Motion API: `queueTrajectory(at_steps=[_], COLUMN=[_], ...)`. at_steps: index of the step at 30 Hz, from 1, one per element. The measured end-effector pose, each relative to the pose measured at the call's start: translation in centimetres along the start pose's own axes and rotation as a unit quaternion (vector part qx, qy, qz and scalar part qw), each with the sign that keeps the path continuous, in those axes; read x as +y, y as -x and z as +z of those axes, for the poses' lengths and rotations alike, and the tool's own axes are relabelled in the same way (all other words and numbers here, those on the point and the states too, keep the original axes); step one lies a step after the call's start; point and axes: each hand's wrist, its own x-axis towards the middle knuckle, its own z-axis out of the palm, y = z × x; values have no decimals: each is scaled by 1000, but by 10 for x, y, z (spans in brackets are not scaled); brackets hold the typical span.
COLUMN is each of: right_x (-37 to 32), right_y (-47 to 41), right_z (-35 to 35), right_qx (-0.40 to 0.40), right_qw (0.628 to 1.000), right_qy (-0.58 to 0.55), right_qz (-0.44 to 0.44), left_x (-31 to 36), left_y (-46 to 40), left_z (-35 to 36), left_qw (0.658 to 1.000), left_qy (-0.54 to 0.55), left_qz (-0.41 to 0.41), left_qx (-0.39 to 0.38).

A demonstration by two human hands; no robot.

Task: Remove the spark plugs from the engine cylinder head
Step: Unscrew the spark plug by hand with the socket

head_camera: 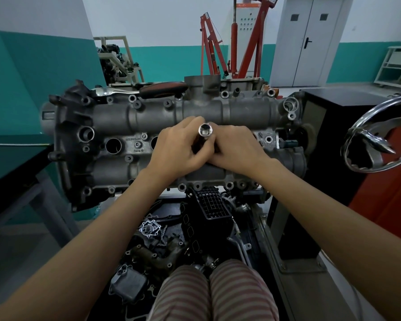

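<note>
A workshop with teal-and-white walls, a grey double door (310, 40) at one o'clock and a red steel engine hoist (239, 42) at twelve o'clock surrounds the work.

At the centre, the left hand (178, 149) curls its fingers round a shiny chrome tubular socket (206, 133), whose open square end faces up toward the camera. The right hand (239, 147) lies just beside it, its fingers tucked against the socket's lower part; whether this grip truly clasps the tool or only steadies it, I cannot tell.

Both hands rest on the grey cast-aluminium engine cylinder head (148, 126), which lies crosswise on a stand. The socket goes down into it between the two hands; no spark plug itself is visible. At nine o'clock from the hands a round dark plug well (113, 145) stands open.

At eleven o'clock a chrome ratchet wrench with a dark red-trimmed handle (144, 89) lies along the head's far edge. At three o'clock sits a chrome handwheel (377, 135). At six o'clock, black engine parts (208, 218) lie below, above striped trouser knees (215, 290).
</note>
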Motion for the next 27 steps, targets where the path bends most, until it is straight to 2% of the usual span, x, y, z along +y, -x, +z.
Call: queueTrajectory(at_steps=[9,16,19,27], right_x=[2,0,0,3], right_y=[1,0,0,1], right_z=[0,-1,0,0], right_qx=[2,4,12,0], right_qw=[1000,1000,1000,1000], right_qy=[1,2,-14,20], right_qz=[27,-1,6,21], left_x=[-6,-1,-1,-5], left_y=[1,1,1,1], left_z=[3,1,1,3], left_qw=[1000,1000,1000,1000], left_qy=[-27,-1,-25,-28], left_qz=[-5,0,-8,8], left_qx=[8,1,9,11])
